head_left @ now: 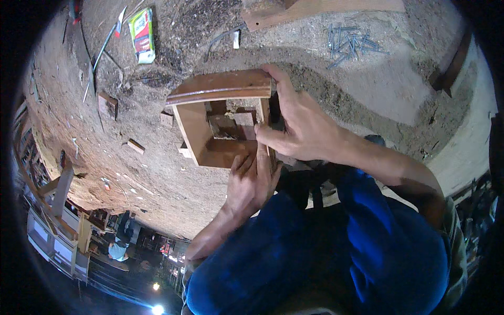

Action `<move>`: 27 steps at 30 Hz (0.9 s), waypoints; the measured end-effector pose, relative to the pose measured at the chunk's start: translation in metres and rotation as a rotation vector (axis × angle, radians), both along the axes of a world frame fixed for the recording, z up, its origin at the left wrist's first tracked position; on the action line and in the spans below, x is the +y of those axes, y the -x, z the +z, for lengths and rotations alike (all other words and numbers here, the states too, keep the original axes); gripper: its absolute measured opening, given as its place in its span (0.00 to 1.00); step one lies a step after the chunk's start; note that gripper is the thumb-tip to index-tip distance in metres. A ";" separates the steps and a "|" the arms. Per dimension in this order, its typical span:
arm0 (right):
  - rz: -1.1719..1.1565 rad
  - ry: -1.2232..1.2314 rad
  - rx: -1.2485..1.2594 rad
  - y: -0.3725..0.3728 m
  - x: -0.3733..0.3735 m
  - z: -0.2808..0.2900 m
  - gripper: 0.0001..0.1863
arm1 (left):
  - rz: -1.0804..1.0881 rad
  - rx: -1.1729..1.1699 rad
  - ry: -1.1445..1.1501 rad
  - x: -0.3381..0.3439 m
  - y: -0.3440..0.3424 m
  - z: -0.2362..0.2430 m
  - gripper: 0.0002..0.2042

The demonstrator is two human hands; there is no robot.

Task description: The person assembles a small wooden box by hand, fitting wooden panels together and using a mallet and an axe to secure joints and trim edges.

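Observation:
A small open wooden box frame [202, 134] of brown boards stands on the sawdust-covered floor, with a flat top board [220, 86] across it. My right hand [299, 123] grips the frame's right side board, thumb inside and fingers reaching up to the top board's corner. My left hand [252, 181] presses against the frame's lower right corner from below, fingers closed around the edge. Small wood blocks [231, 123] sit inside the frame. My blue trousers [325, 247] fill the lower part of the view.
Several loose nails [352, 44] lie on the floor at the upper right. A long plank [315, 10] lies at the top. A green and white packet [142, 34] and small wood offcuts [107, 105] lie to the left. A floor edge drops off at the lower left.

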State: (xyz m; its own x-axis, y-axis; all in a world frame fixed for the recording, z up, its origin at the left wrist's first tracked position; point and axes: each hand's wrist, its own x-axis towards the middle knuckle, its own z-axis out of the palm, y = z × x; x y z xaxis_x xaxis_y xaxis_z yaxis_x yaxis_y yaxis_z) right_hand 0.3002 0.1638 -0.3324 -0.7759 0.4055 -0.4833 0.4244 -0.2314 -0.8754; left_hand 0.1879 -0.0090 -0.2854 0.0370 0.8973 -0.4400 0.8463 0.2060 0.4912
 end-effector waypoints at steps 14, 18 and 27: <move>0.036 -0.301 0.017 -0.001 -0.014 -0.015 0.41 | 0.170 0.140 -0.345 -0.028 -0.009 -0.008 0.15; -0.031 -0.426 0.112 0.001 -0.017 -0.016 0.37 | 0.199 0.181 -0.404 -0.032 -0.015 -0.012 0.13; 0.010 -0.463 0.038 0.002 -0.013 -0.002 0.39 | 0.211 0.220 -0.306 -0.028 -0.024 -0.008 0.09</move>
State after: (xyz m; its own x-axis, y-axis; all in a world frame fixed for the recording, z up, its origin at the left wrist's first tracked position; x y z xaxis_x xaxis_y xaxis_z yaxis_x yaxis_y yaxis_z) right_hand 0.2982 0.1512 -0.3342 -0.7943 0.5646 -0.2241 0.3902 0.1914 -0.9006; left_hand 0.2122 -0.0371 -0.2933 -0.2260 0.9655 -0.1293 0.8926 0.2584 0.3694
